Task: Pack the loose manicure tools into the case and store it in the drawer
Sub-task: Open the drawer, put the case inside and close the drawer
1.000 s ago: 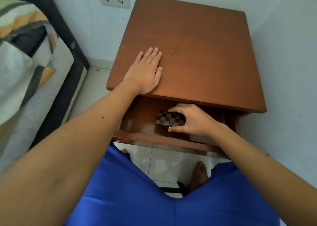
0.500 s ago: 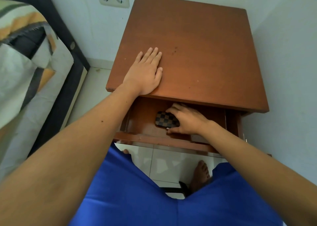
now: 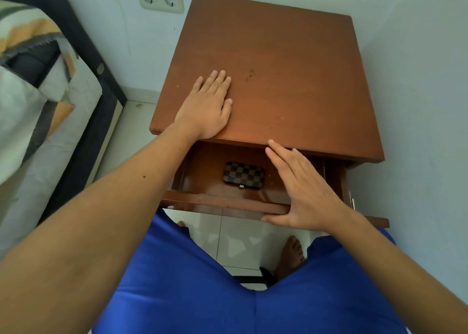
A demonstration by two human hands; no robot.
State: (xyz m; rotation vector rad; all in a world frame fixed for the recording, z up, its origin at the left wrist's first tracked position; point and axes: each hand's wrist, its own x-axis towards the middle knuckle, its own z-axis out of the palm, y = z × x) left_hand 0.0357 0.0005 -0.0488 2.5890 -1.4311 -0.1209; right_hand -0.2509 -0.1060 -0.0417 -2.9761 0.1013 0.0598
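Head view, looking down past blue shorts (image 3: 202,295): the left hand (image 3: 206,107) lies flat and released on the wooden top of the counter (image 3: 291,75), palm down near the front-left corner, its straight fingers together and pointing toward 12 o'clock and the thumb lying alongside. The left forearm runs back toward 7 o'clock. The right hand (image 3: 301,189) is also released, grasping nothing: its fingers are straight and angled toward 11 o'clock above the right part of the open drawer (image 3: 222,203), with the fingertips reaching the counter's front edge, while the thumb stretches toward 9 o'clock and lies against the drawer's front panel. Whether the palm touches the wood cannot be told. The right forearm leads away toward 5 o'clock. The checkered manicure case (image 3: 243,175) lies closed and flat on the drawer floor, near the middle, just to the 9 o'clock side of the right hand and apart from it.
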